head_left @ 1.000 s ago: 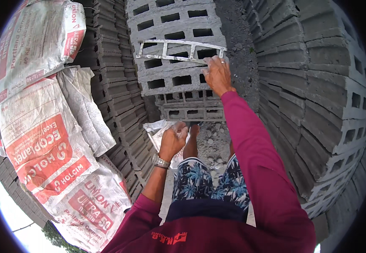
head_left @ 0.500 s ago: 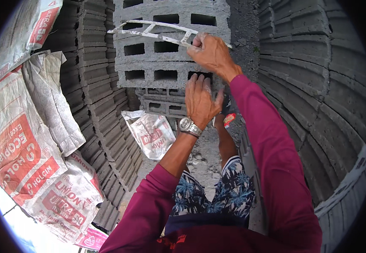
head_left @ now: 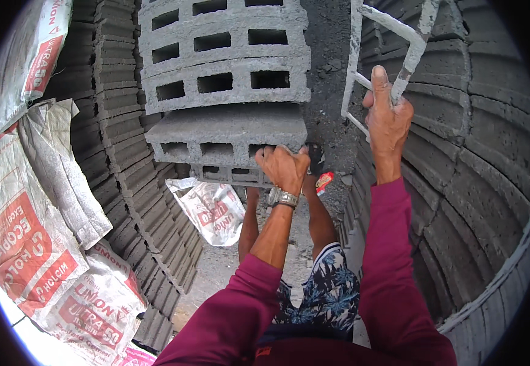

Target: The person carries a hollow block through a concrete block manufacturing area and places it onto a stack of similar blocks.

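A grey hollow concrete block (head_left: 228, 128) lies at the near end of a row of similar hollow blocks (head_left: 222, 64), leaning away from them so its broad side shows. The fingers of my left hand (head_left: 283, 168) are closed over its right end, by an opening; their tips are partly hidden. A silver watch (head_left: 282, 197) circles my left wrist. Off to the right, my right hand (head_left: 390, 119) is closed around a ladder-shaped frame (head_left: 416, 49), whitish and crusted, with its thumb pointing up along it. The frame stands raised in front of the right block wall, its top cut off by the picture's edge.
Stacked blocks wall in both the left (head_left: 127, 143) and right (head_left: 460, 134) sides. Cement bags (head_left: 33, 201) hang at the left, and another bag (head_left: 210, 210) lies on the ground near my legs. More blocks (head_left: 234, 175) sit below the leaning one. A red wrapper (head_left: 324, 182) lies by my foot.
My right hand has carried the frame off the block tops to the right and turned it upright. My left hand has gripped the nearest block, which has tipped away from the row toward me.
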